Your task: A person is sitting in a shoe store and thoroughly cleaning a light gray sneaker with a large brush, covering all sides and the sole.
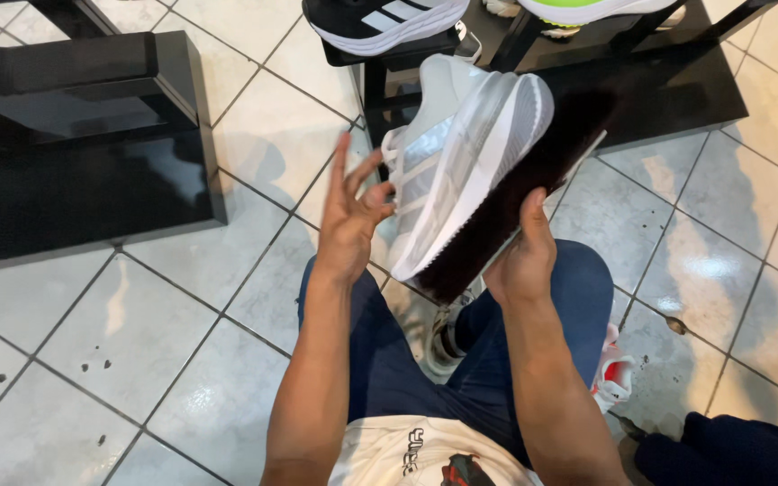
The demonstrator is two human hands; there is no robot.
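A white shoe (461,162) is lying on its side, sole facing right, held up above the person's knees. The right hand (522,256) is gripping a dark brush (520,193) from below, thumb wrapped over its edge, bristles pressing along the shoe's sole. The left hand (350,216) is spread mostly open just left of the shoe, fingertips touching its laces, gripping nothing. Beyond the shoe, a black shoe (380,22) is sitting on a dark rack (668,90). Tile floor (92,342) is lying beneath.
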